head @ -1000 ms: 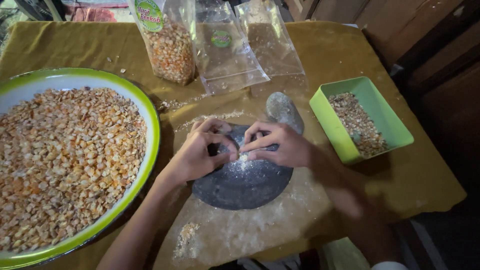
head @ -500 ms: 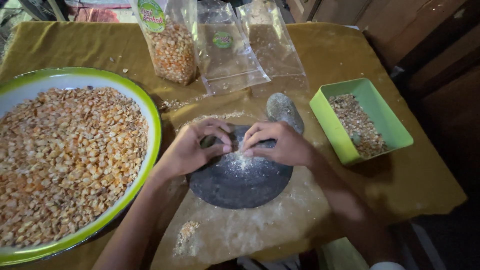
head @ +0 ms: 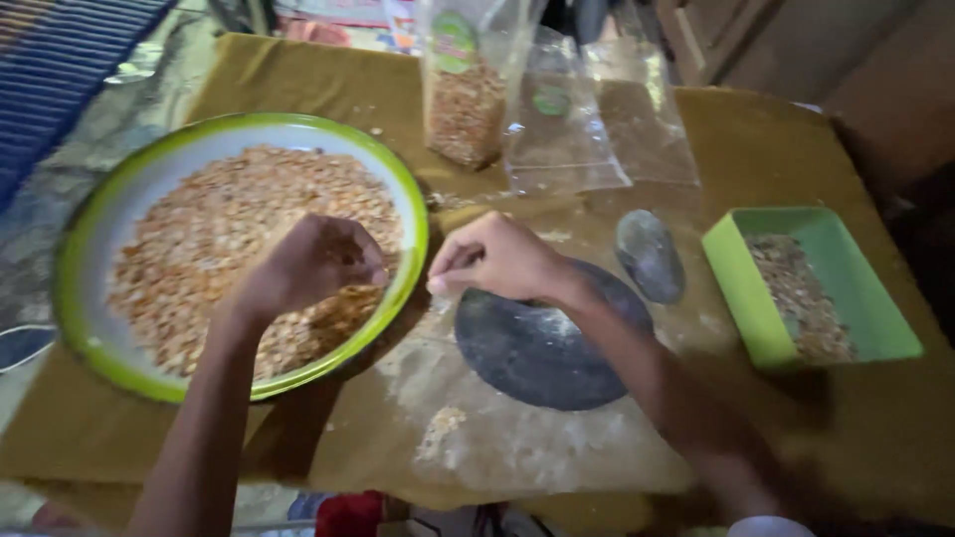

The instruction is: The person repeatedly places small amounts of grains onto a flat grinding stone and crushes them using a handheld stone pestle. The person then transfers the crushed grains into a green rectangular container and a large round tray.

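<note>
Both hands were curled: the left hand dipped over the kernels in the green-rimmed bowl at left, the right hand pinched something small, unclear what, above the dark grinding stone at centre. Kernels might spill over the rim.

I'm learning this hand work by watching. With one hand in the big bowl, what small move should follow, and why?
Probably close the left hand on a few kernels and carry them to the dark grinding stone. That hand is over the kernels in the green-rimmed bowl, while the right hand waits at the stone's edge.
</note>
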